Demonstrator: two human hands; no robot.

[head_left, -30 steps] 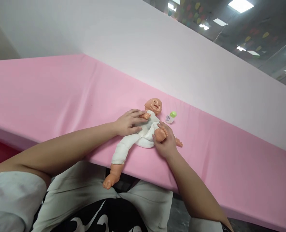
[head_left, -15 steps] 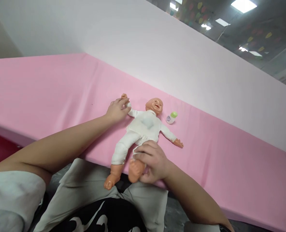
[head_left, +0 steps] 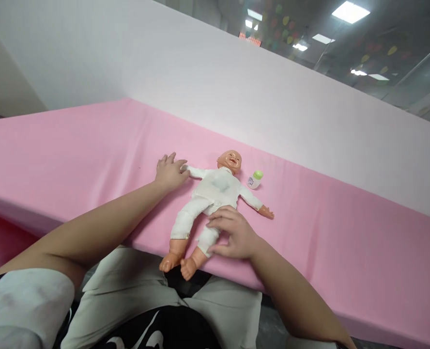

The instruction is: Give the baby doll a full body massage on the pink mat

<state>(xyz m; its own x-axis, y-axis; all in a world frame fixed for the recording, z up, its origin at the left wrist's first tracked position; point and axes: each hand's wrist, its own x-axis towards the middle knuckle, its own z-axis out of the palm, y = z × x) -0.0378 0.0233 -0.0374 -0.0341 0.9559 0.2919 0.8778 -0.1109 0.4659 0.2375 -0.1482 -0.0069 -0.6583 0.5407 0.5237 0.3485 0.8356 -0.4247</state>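
A baby doll [head_left: 220,186] with a white cloth body lies face up on the pink table cover [head_left: 109,155], its bare feet over the front edge. My left hand [head_left: 172,172] rests over the doll's arm at the left, fingers spread, hiding the doll's hand. Over the doll's leg at the right is my right hand [head_left: 235,232], its fingers apart and curved across the thigh and knee, not closed round it. A small bottle [head_left: 254,180] with a green cap stands tilted in view beside the doll's head.
A white wall panel [head_left: 258,92] rises behind the table. Beyond its top edge are ceiling lights and coloured leaf shapes. My legs [head_left: 135,281] are close against the table's front edge.
The doll's leg at the right has straightened and its foot has moved down and left. My right hand has opened off the lower leg. My left hand has shifted slightly left and down.
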